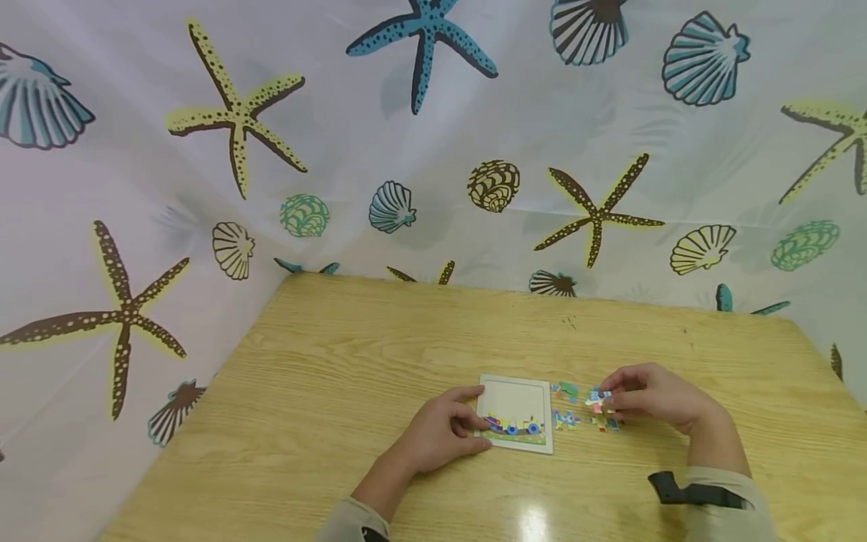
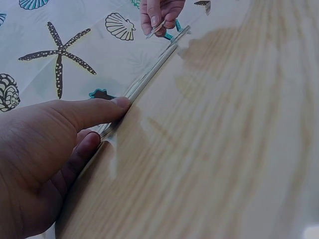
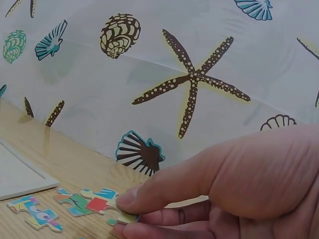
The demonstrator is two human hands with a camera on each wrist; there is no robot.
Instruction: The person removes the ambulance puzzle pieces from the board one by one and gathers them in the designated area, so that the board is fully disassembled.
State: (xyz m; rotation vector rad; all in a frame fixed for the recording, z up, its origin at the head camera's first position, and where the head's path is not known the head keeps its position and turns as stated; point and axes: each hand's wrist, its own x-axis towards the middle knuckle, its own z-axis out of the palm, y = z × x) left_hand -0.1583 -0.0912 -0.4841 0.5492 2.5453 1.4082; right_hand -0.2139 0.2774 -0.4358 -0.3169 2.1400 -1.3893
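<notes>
A square white-framed puzzle board (image 1: 515,395) lies flat on the table, with a strip of joined pieces (image 1: 512,427) picturing a train along its near side. My left hand (image 1: 440,430) holds the board at its left edge, fingers bent and thumb at the near corner. Seen edge-on, the board runs past the thumb in the left wrist view. My right hand (image 1: 660,397) pinches a colourful jigsaw piece (image 3: 103,200) between thumb and fingers, right of the board. Loose jigsaw pieces (image 1: 565,420) lie between the board and that hand; another (image 1: 605,424) is partly hidden below the held piece.
The wood-grain table (image 1: 339,376) stretches around the board. Behind it and at the left hangs a white cloth (image 1: 433,248) printed with starfish and shells. A black strap (image 1: 698,494) wraps the right sleeve.
</notes>
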